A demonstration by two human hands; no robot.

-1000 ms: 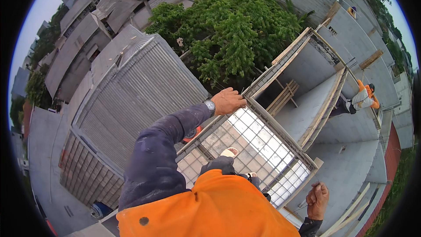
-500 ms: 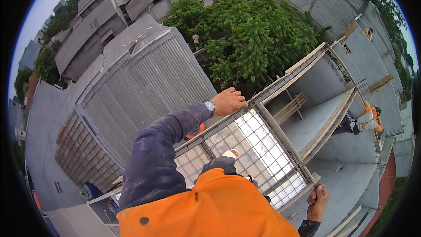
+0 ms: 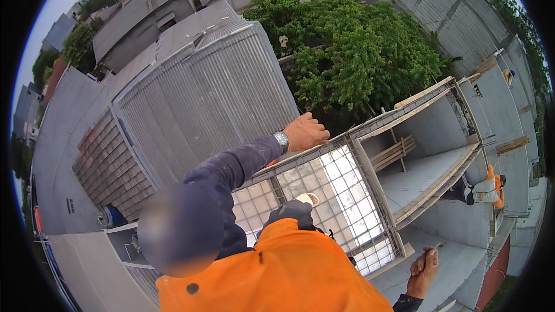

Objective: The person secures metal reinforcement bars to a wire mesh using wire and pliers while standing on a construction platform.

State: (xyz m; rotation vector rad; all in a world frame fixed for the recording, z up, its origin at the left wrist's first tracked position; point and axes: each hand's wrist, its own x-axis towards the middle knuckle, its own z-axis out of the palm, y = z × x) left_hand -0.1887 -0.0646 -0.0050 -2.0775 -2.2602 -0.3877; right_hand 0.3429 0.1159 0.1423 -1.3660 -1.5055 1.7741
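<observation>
My left hand [image 3: 306, 132], with a watch [image 3: 281, 140] on the wrist, reaches forward to the outer edge beam [image 3: 341, 140] beside a steel rebar grid [image 3: 324, 188]. Its fingers are curled down, and what they grip, if anything, is hidden. Low on the right, my right hand [image 3: 424, 271] is closed, thumb against the bent fingers. A small thin pale piece [image 3: 437, 246] shows at its fingertips, too small to name. Below my orange top [image 3: 312, 266], one light shoe [image 3: 308, 199] shows over the grid. A round blurred patch covers part of my left upper arm.
A person [image 3: 485, 189] in orange and white is on the right, by grey walls. Another person [image 3: 509, 76] is farther back. Wooden planks [image 3: 395, 153] lie in the open bay. A corrugated metal roof [image 3: 202, 98] and green trees [image 3: 358, 52] lie far below, beyond the edge.
The whole view has shifted, so the surroundings sit farther right. My left hand stays at the edge beam. My right hand has turned slightly, and the pale piece now shows at its fingertips.
</observation>
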